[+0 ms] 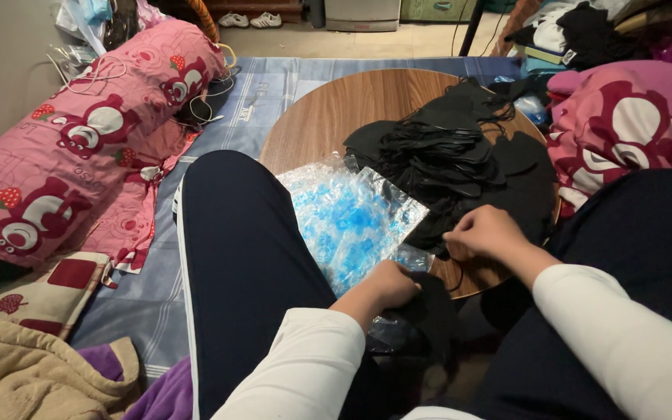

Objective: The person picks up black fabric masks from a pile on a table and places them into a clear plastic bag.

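Pinched between the fingers of the left hand (389, 286) is a black face mask (429, 311), held low over the lap at the near edge of the round wooden table (336, 109); the hand is closed on the fabric. The right hand (485, 232), fingers drawn together, appears to grip a thin black ear loop at the foot of the mask pile (452, 155), though what exactly it clamps cannot be told against the dark cloth. To do this well, it seems best to keep the mask flat and held by its edge, and to keep the loop taut so that it does not snag on neighbouring loops. Beside the left hand lies a heap of clear plastic sleeves (351, 218) with blue print, crumpled and overlapping. Beyond it, the pile of black masks covers the right half of the tabletop. Far left lies a pink bear-print pillow (79, 148); far right, a pink blanket (623, 124). Hidden or unclear: the lower part of the held mask merges with dark trousers, mask count is unreadable, and the table's legs lie out of sight.
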